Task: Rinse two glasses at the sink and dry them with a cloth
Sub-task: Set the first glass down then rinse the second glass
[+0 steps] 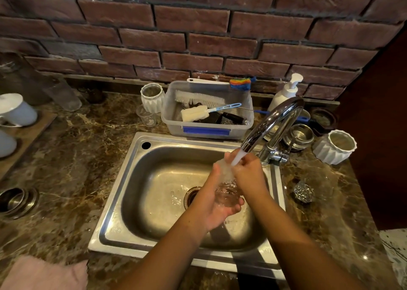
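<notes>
1. Step in hand: rinsing, first of the two glasses. Drying is not yet begun.
2. Glass [228, 190]: clear, with a cut, faceted pattern at the base; wet and likely slippery. It is held tilted over the sink [154, 140], its mouth end up under the water [239, 157].
3. Left hand [217, 205]: cupped beneath the base, fingers curled round the lower part of the glass.
4. Right hand [248, 175]: fingers bent over the mouth end of the glass, gripping it right at the stream. Whether any finger reaches inside cannot be told.
5. Tap [273, 122]: polished chrome, arched spout, running in a white, foamy column.
6. Sink: brushed steel, rounded bowl, with a drain below the hands.
7. Second glass [305, 191]: same cut pattern, on the counter [77, 146] just right of the sink. Whether it stands upright or lies on its side cannot be told.
8. Cloth [44, 274]: pink, soft-napped, on the counter at the near left, well apart from the hands.
9. Counter: brown veined marble, glossy, with wet patches near the sink.
10. Next move, as judged: tip out the glass and either set it down to rinse the second, or carry it left to the cloth. Both call for a firm hold on wet glass.
</notes>
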`<act>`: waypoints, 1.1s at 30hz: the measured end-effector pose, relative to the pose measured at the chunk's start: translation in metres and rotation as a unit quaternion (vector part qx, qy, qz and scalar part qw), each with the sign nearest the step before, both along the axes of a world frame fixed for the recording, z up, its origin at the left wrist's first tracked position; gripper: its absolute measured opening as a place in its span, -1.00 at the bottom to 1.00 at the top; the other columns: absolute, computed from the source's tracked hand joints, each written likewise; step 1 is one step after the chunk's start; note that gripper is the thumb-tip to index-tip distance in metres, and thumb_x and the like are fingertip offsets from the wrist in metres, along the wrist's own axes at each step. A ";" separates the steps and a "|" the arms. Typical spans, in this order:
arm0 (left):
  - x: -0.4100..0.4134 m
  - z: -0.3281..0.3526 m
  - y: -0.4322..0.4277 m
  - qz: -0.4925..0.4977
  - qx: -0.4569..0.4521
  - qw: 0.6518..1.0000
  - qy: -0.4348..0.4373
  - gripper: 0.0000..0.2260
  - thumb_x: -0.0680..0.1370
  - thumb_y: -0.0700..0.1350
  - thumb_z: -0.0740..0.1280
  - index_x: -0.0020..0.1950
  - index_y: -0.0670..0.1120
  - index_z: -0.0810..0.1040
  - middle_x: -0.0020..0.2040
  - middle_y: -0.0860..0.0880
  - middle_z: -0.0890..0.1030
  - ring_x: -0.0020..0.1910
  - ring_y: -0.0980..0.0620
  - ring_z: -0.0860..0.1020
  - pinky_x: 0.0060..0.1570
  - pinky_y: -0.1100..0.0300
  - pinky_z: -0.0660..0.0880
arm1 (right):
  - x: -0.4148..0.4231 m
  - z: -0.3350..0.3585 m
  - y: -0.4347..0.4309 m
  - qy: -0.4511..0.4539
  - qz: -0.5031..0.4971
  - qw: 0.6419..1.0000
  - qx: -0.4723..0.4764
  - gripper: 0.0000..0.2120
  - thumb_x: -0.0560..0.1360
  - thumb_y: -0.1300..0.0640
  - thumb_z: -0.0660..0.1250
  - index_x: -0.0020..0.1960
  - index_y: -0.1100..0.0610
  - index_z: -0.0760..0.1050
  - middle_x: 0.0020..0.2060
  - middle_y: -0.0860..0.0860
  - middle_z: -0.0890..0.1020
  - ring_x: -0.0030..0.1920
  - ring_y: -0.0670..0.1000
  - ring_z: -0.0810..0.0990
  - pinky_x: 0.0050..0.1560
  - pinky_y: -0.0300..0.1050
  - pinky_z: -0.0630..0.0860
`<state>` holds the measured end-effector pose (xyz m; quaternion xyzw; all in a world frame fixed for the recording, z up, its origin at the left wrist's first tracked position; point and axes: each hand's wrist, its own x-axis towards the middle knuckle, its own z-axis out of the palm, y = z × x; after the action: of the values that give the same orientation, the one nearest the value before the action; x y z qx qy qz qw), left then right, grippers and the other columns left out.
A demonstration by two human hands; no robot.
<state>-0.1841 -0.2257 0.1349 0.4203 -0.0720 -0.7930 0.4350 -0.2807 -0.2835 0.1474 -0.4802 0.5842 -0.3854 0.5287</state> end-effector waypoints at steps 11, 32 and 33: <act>0.024 -0.011 0.006 -0.021 0.071 0.997 -0.013 -0.46 0.64 0.26 0.18 0.30 -0.17 0.57 0.05 -0.32 0.68 -0.13 -0.19 0.66 -0.05 -0.03 0.61 | -0.003 -0.019 0.010 0.088 0.072 0.992 0.046 -0.72 0.60 -0.10 0.28 -0.14 0.04 0.62 -0.27 0.13 0.68 -0.20 0.18 0.68 -0.08 0.14 0.62; 0.015 -0.006 -0.001 -0.063 -0.011 0.987 -0.145 -0.41 0.53 0.41 0.24 0.29 -0.02 0.61 0.17 -0.20 0.66 -0.16 -0.12 0.61 -0.13 0.04 0.59 | 0.003 -0.022 -0.013 0.222 0.178 0.959 -0.004 -0.71 0.60 -0.01 0.28 -0.29 -0.07 0.38 -0.36 -0.09 0.48 -0.11 0.12 0.63 0.00 0.01 0.54; 0.012 -0.005 -0.001 -0.071 -0.010 0.982 -0.173 -0.36 0.47 0.48 0.24 0.29 0.03 0.60 0.18 -0.19 0.66 -0.15 -0.11 0.61 -0.14 0.06 0.59 | 0.004 -0.023 -0.013 0.211 0.181 0.961 0.008 -0.70 0.55 -0.21 0.29 -0.24 -0.04 0.42 -0.33 -0.07 0.52 -0.12 0.07 0.64 -0.01 -0.01 0.56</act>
<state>-0.1724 -0.2269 0.1298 0.5410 -0.1837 -0.7364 0.3624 -0.2769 -0.2964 0.1246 -0.6442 0.5889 -0.1690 0.4579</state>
